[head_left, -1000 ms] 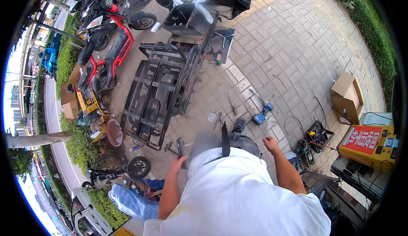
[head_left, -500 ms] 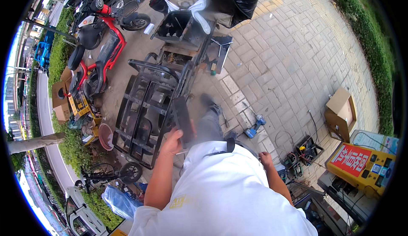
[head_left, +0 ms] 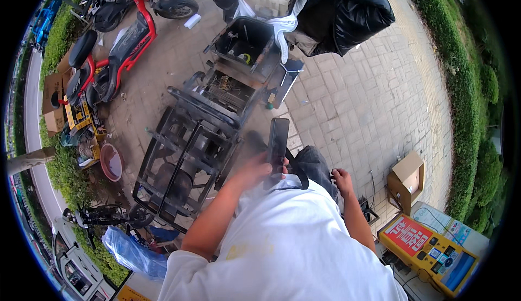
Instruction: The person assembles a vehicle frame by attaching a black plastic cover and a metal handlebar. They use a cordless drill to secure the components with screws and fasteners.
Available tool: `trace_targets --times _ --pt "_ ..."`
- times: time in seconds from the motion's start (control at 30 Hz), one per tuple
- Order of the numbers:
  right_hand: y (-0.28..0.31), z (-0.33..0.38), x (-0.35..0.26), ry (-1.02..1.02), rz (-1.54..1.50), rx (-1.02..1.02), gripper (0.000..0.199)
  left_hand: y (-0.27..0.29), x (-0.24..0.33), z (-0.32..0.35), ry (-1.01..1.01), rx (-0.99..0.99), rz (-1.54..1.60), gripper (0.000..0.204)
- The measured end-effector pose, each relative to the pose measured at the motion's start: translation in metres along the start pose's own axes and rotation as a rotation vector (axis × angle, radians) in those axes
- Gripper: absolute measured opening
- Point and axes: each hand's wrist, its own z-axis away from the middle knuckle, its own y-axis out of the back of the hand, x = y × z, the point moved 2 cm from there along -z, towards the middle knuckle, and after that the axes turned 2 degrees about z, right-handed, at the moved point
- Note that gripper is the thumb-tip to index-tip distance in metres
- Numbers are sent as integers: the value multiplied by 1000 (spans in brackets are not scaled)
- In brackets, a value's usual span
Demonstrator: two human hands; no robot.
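Observation:
My left hand (head_left: 259, 166) is raised in front of my chest and grips a black phone (head_left: 277, 145) by its lower end, the phone held upright with its dark face toward me. My right hand (head_left: 343, 180) hangs lower at my right side, fingers loosely curled, next to my dark trouser leg (head_left: 313, 164); nothing shows in it. My white shirt fills the lower middle of the view. Just beyond the phone lies a stripped black vehicle frame (head_left: 190, 154) on the paved ground.
A red scooter (head_left: 116, 46) stands at the upper left. Black bags (head_left: 336, 8) and a bin sit at the top. A cardboard box (head_left: 406, 179) and a yellow machine (head_left: 434, 247) are at the right. A reddish basin (head_left: 111, 161) and blue plastic bag (head_left: 133, 252) lie left.
My left hand has lifted the phone from low by my body up in front of my chest. My view has swung forward, so the frame and bin sit closer to centre.

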Motion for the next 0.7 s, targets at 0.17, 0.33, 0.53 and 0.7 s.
trace_targets --times 0.17,0.33,0.53,0.7 --pt "-6 -34 -89 251 348 -109 36 14 13 3 -159 18 250 73" --pt "-44 -31 -210 523 403 -293 29 10 21 -1 -318 104 486 67" --pt "-66 -28 -324 843 450 -560 29 -9 46 -32 -406 210 585 68" --pt "-46 -74 -352 814 505 -691 28 -40 72 -66 -636 336 479 70"
